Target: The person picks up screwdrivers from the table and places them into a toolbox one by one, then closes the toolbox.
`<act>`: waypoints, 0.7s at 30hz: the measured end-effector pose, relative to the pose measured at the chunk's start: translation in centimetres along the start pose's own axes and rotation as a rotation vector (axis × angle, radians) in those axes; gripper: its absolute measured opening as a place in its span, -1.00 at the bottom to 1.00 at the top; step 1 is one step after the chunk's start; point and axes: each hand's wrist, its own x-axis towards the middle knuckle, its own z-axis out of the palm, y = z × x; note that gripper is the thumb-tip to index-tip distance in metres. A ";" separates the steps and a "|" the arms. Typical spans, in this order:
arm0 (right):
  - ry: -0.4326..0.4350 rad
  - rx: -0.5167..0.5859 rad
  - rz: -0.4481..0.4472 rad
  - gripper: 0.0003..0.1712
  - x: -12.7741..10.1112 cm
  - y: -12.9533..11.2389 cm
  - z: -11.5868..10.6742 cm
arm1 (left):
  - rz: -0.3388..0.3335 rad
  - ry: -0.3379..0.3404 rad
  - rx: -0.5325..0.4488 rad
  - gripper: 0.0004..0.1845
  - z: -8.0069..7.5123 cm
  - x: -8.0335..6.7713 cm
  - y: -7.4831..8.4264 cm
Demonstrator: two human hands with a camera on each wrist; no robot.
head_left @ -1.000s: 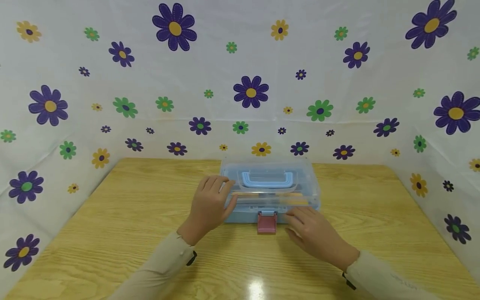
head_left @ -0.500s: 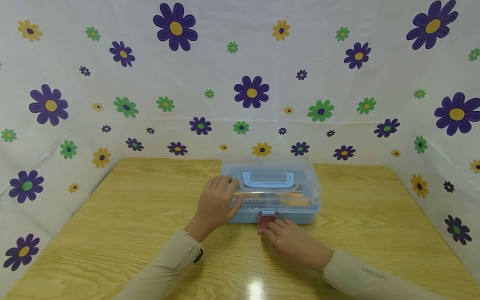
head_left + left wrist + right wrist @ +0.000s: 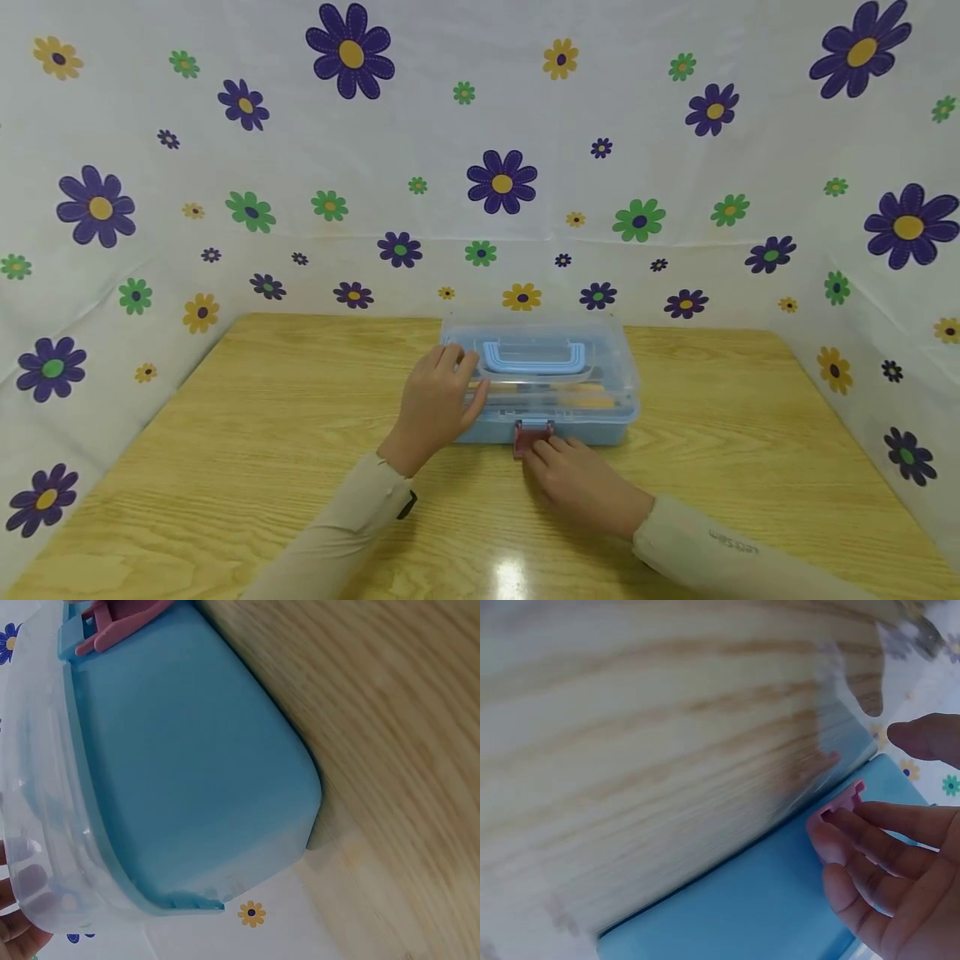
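Observation:
A light blue plastic box [image 3: 551, 431] with a clear lid [image 3: 611, 367] and a blue carry handle [image 3: 534, 357] stands at the middle of the wooden table [image 3: 225, 450]. My left hand [image 3: 450, 385] rests on the lid's left end, fingers laid over its top. Those fingertips [image 3: 21, 896] show through the clear lid [image 3: 37, 817] above the blue base [image 3: 195, 765]. My right hand [image 3: 551, 457] lies on the table in front of the box. Its fingertips [image 3: 829, 844] touch the pink latch [image 3: 841, 801] on the front wall, with the thumb [image 3: 930, 736] held apart.
White sheeting printed with flowers [image 3: 502, 179] walls the table at the back and both sides. Bare wood lies to the left and right of the box. Long tools show faintly through the lid.
My right hand has slid left from the box's front right to the pink latch, and its fingertips now touch it. The left hand has stayed on the lid.

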 end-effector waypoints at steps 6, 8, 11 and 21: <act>0.036 0.010 -0.026 -0.68 -0.1 0.0 -0.1 | -0.001 -0.006 0.010 -0.76 0.1 0.0 0.2; 0.065 0.036 -0.028 -0.73 -0.1 0.0 -0.3 | 0.001 -0.006 0.011 -0.76 0.1 0.0 0.2; 0.137 0.111 -0.008 -0.75 -0.1 0.1 -0.9 | -0.001 -0.014 0.016 -0.75 0.1 0.1 0.2; 0.382 0.276 -0.016 -0.77 0.5 1.2 -2.3 | -0.001 -0.034 0.019 -0.74 -0.2 0.0 0.0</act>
